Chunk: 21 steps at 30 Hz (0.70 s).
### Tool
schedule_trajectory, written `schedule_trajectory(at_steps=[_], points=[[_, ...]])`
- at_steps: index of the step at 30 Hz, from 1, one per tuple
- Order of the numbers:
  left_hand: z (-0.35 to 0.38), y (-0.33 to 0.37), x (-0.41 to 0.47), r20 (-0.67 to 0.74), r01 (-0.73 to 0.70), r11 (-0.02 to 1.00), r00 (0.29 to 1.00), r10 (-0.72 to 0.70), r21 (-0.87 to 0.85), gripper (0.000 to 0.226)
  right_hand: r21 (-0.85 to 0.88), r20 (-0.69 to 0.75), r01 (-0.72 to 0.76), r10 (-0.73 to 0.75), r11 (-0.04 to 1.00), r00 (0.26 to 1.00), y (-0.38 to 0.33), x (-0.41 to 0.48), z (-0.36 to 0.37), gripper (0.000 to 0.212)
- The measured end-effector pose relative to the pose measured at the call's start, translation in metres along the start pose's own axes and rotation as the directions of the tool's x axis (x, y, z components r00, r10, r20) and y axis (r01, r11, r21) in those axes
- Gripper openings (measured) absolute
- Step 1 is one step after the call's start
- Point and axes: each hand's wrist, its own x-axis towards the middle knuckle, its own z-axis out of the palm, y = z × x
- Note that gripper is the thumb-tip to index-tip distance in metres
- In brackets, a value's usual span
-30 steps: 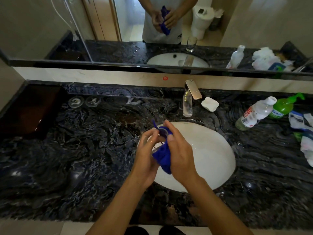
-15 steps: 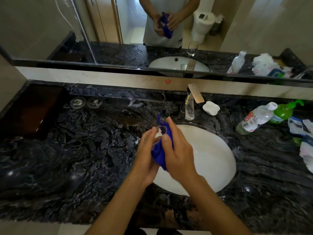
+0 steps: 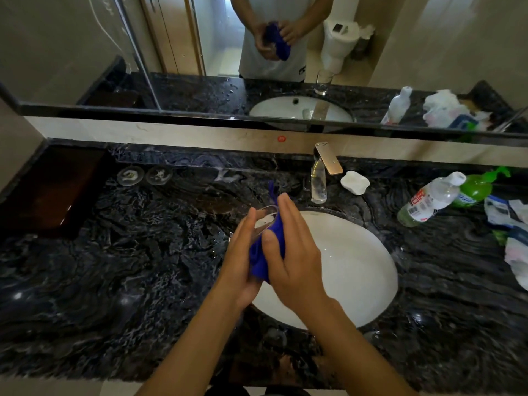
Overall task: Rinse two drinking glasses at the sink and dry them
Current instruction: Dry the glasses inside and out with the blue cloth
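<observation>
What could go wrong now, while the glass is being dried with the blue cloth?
1. The clear drinking glass, held in the left hand, could slip and break on the white oval basin below.
2. The right hand, pressing the blue cloth, might crack its rim.

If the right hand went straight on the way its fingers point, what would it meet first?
Probably the loose tip of the blue cloth, which sticks up just past the fingertips of the right hand. Beyond that is counter left of the faucet. Depth is hard to judge.
</observation>
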Motion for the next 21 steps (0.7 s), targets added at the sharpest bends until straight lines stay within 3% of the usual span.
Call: schedule_trajectory(at_steps=[4, 6, 9, 11, 13, 16, 18, 21], points=[[-0.001, 0.004, -0.001, 0.029, -0.021, 1.0, 0.999, 0.02, 0.015, 0.063, 0.314, 0.213, -0.321, 0.263, 0.894, 0.941, 0.003, 0.026, -0.021, 0.06], [0.003, 0.006, 0.001, 0.026, -0.025, 0.999, 0.999, 0.024, 0.03, 0.068, 0.342, 0.21, -0.338, 0.279, 0.877, 0.937, 0.006, 0.032, -0.021, 0.057], [0.005, 0.007, 0.004, -0.029, -0.021, 1.0, 0.999, 0.021, -0.004, 0.07, 0.094, 0.043, -0.125, 0.121, 0.988, 0.992, 0.0, 0.02, -0.008, 0.061], [0.003, 0.005, 0.005, -0.033, -0.006, 1.0, 0.999, 0.006, -0.014, 0.071, -0.097, -0.039, 0.097, -0.101, 0.991, 0.994, 0.001, 0.005, 0.005, 0.058], [-0.002, -0.001, 0.004, -0.02, -0.001, 1.0, 1.0, 0.001, -0.001, 0.069, -0.135, -0.033, 0.151, -0.157, 0.979, 0.987, 0.007, -0.005, 0.012, 0.058], [-0.011, -0.004, 0.001, -0.052, 0.007, 1.0, 0.999, -0.008, -0.008, 0.058, 0.085, 0.075, -0.115, 0.109, 0.99, 0.991, 0.009, -0.004, 0.004, 0.061], [-0.016, -0.004, -0.002, -0.042, 0.026, 1.0, 0.999, -0.026, 0.001, 0.056, 0.292, 0.185, -0.332, 0.288, 0.897, 0.94, 0.01, 0.001, -0.003, 0.058], [-0.014, 0.0, -0.005, -0.071, 0.033, 0.998, 0.997, -0.029, 0.056, 0.065, 0.413, 0.218, -0.424, 0.364, 0.806, 0.905, 0.01, 0.001, -0.005, 0.053]])
